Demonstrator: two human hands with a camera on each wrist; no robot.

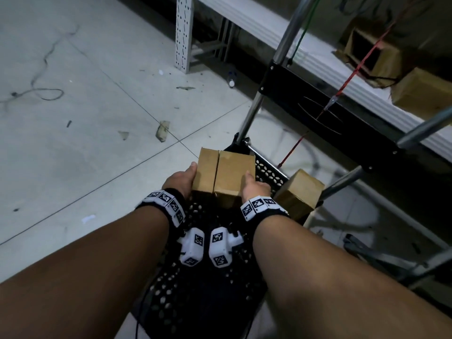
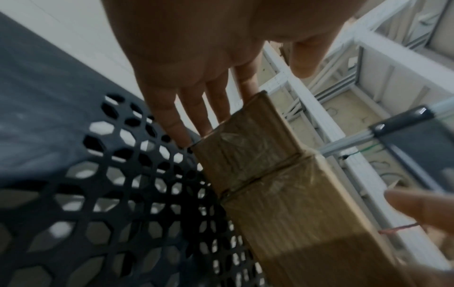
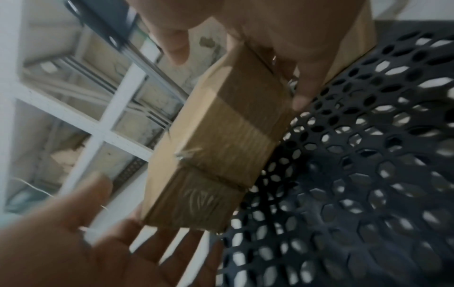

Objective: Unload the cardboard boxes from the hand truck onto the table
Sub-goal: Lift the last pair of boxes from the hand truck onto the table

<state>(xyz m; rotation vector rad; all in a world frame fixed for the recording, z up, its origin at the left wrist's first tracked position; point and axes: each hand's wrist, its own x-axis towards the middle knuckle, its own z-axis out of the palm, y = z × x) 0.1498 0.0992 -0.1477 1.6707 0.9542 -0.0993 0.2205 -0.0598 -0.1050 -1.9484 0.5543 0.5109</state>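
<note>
Two small brown cardboard boxes, a narrow one (image 1: 206, 170) and a wider one (image 1: 233, 172), sit pressed side by side between my hands over the black perforated hand truck platform (image 1: 208, 289). My left hand (image 1: 188, 179) lies flat against the narrow box's outer side, its fingers (image 2: 196, 108) straight. My right hand (image 1: 255, 189) presses the wider box's right side, thumb resting on its top. Whether the boxes touch the platform I cannot tell. A third box (image 1: 298, 192) stands on the truck's right edge.
The truck's metal handle frame (image 1: 281, 45) rises behind the boxes, with red and green cords hanging from it. Beyond it runs a white table (image 1: 367, 94) bearing more cardboard boxes (image 1: 420, 91). Grey tiled floor (image 1: 97, 118) with scraps and a wire lies to the left.
</note>
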